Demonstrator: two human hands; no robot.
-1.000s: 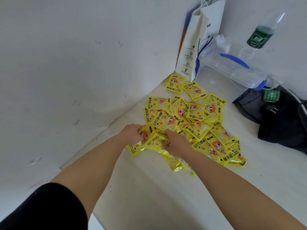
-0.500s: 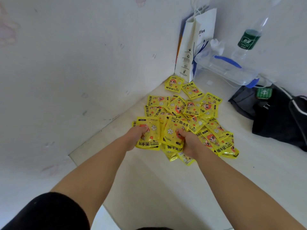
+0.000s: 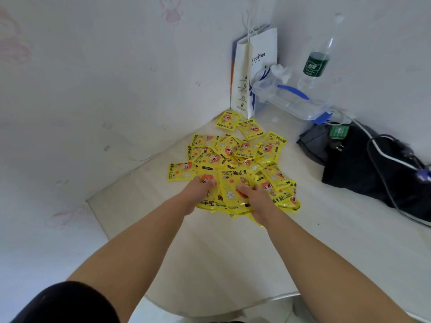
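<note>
Packets (image 3: 235,150) heaped on desk (image 3: 210,252) by wall corner. Left hand (image 3: 198,191) and right hand (image 3: 256,198) side by side at near edge, each clamped on packet or two. Wrappers look slippery, so a loose grip probably drops some, and dragging could scatter the rest.
</note>
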